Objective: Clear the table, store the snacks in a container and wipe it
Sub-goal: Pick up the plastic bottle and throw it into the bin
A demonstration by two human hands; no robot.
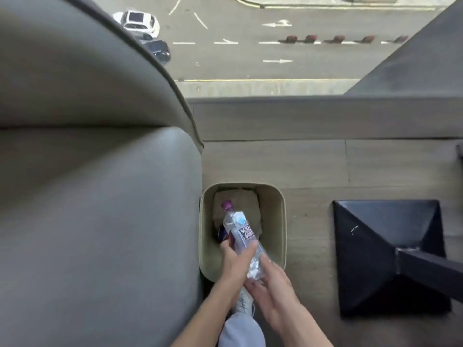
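A clear plastic water bottle [241, 231] with a purple cap and a white label points cap-first over a beige waste bin [273, 221] on the floor. My left hand [234, 261] wraps around the bottle's middle. At the bottle's crumpled lower end, my right hand [271, 284] has its fingers on the plastic. Inside the bin lies a crumpled beige paper or bag [236, 204], with a dark blue and red wrapper [222, 234] partly hidden under the bottle.
A grey upholstered sofa arm [100, 196] fills the left, right beside the bin. A black pyramid-shaped table base [385, 254] with its post stands to the right on the wood floor. My grey trouser leg and shoe [241, 319] are below the hands. A window shows a street far below.
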